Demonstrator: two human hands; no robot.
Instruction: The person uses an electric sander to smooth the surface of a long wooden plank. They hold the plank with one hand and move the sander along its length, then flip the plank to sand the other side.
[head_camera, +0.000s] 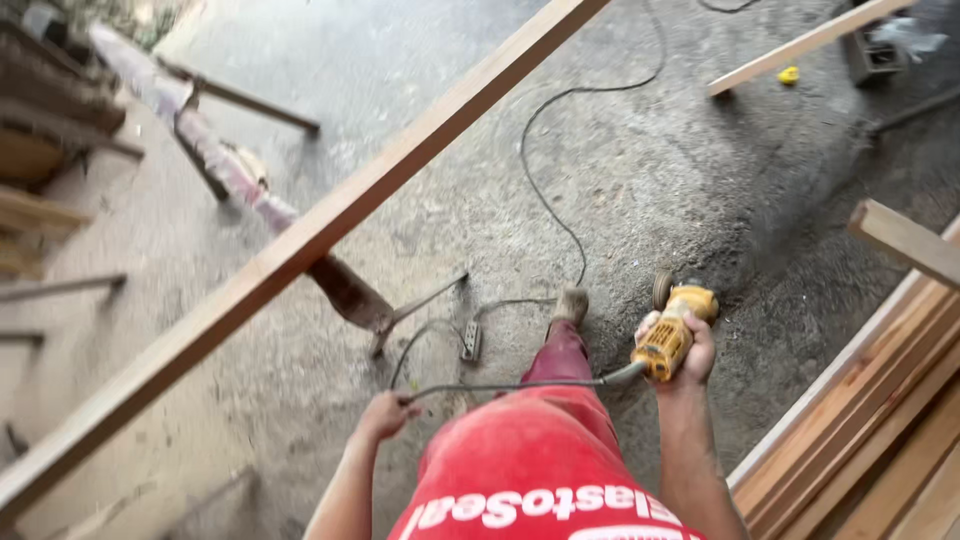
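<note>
Grinder: a yellow angle grinder (672, 325) is hanging in the air over the concrete floor (700, 180), just right of the person's red trouser leg (560, 360), disc end pointing away from the body.
Right hand: the right hand (685, 350) is wrapping fully closed around the grinder's body, fingers curled over the yellow casing.
Left hand: the left hand (385, 415) is closing loosely around the grinder's black cord (500, 386), which is running taut across the front of the body to the tool's tail.
How it is likely handling: a stiff, hard-cased tool, probably fairly heavy for one hand and front-weighted by the disc (the disc edge is the part to keep fingers off); the slim body is the natural place to grip, as the hand is doing now.
Cord: soft and limp, trailing to a power strip (471, 340) lying on the floor near the foot.
Long plank: a wooden plank (300, 240) is crossing the view diagonally, well apart from the grinder.
Stacked boards: timber boards (880, 420) are lying at the right, near the right arm.
</note>
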